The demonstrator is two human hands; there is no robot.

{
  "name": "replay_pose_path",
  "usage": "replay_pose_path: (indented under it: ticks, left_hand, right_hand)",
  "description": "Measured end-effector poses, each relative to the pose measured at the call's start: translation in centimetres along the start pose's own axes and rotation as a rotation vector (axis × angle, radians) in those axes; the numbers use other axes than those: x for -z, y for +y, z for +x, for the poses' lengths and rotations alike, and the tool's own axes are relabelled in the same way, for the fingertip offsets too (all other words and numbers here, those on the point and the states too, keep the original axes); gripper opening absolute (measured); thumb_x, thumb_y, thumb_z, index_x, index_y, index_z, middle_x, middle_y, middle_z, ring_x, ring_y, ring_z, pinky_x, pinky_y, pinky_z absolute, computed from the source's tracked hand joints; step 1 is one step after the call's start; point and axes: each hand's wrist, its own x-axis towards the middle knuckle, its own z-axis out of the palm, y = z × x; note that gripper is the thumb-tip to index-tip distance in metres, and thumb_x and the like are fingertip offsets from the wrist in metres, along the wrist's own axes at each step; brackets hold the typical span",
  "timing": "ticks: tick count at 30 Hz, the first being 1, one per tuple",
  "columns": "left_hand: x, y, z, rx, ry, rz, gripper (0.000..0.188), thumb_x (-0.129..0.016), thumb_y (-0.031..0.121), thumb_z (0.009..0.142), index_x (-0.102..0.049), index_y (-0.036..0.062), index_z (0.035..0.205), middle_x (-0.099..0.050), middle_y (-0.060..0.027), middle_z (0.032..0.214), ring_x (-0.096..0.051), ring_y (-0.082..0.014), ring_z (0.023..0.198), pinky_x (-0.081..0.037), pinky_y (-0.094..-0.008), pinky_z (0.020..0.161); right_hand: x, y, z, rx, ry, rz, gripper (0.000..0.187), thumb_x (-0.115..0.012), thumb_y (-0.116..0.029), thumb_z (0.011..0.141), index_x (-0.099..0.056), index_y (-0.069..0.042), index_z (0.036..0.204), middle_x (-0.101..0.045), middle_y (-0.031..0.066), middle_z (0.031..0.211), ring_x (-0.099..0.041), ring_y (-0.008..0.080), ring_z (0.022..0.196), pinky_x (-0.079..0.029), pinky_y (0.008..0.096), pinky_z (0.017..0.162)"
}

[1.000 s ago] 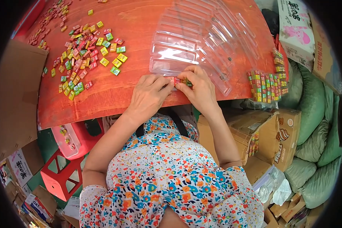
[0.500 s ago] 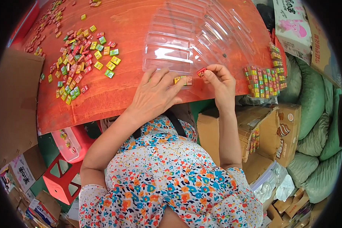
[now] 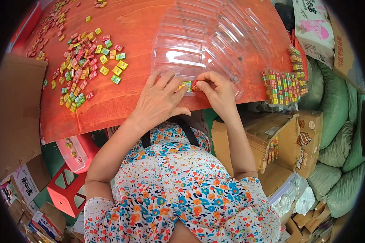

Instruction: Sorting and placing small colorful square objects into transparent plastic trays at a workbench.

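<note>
My right hand (image 3: 218,94) pinches a small red candy box (image 3: 195,85) between thumb and fingertips. It is at the right end of a short row of small candy boxes (image 3: 188,84), green and yellow ones showing, at the near edge of a clear plastic tray (image 3: 177,56). My left hand (image 3: 160,96) lies over the row's left part, fingers spread and thumb apart; its fingers hide the boxes beneath. The tray has long narrow compartments fanning out across the red table (image 3: 129,52).
Loose candy boxes (image 3: 79,60) are heaped on the table's left. Stacked rows of boxes (image 3: 284,87) stand at its right edge. An open carton (image 3: 267,129) sits below right, beside green sacks (image 3: 332,105). A red stool (image 3: 69,192) is below left.
My right hand has moved left, bringing the red candy box from the tray's right side to the row's end. My left hand has shifted slightly left; a green box now shows beside its fingers.
</note>
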Motion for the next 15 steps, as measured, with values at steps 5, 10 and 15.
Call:
replay_pose_path:
  ticks: [5, 10, 15]
  left_hand:
    - [-0.1, 0.0, -0.3, 0.007, 0.004, -0.017, 0.062, -0.068, 0.052, 0.073, -0.063, 0.006, 0.113, -0.054, -0.0077, 0.119, -0.046, -0.0277, 0.12, -0.031, -0.0493, 0.108]
    - [-0.5, -0.2, -0.4, 0.01, 0.017, -0.034, 0.061, -0.068, 0.052, 0.073, -0.063, 0.0067, 0.113, -0.054, -0.0078, 0.119, -0.046, -0.028, 0.12, -0.031, -0.0493, 0.108]
    - [-0.7, -0.3, -0.4, 0.009, 0.017, -0.04, 0.061, -0.068, 0.052, 0.074, -0.063, 0.0072, 0.115, -0.054, -0.0083, 0.12, -0.046, -0.0282, 0.121, -0.032, -0.0493, 0.108]
  right_hand:
    - [0.1, -0.6, 0.3, 0.109, -0.023, -0.202, 0.008, -0.066, -0.003, 0.085, -0.067, -0.001, 0.093, -0.067, 0.0082, 0.084, -0.064, 0.0156, 0.075, -0.049, 0.0292, 0.069]
    - [0.2, -0.3, 0.5, 0.145, -0.037, -0.199, 0.009, -0.068, -0.004, 0.083, -0.067, -0.002, 0.092, -0.066, 0.0081, 0.083, -0.064, 0.0196, 0.076, -0.049, 0.0306, 0.068]
    - [-0.1, 0.5, 0.5, 0.226, -0.005, -0.35, 0.011, -0.069, -0.003, 0.082, -0.068, -0.003, 0.093, -0.064, 0.0078, 0.087, -0.063, 0.0221, 0.079, -0.05, 0.0327, 0.069]
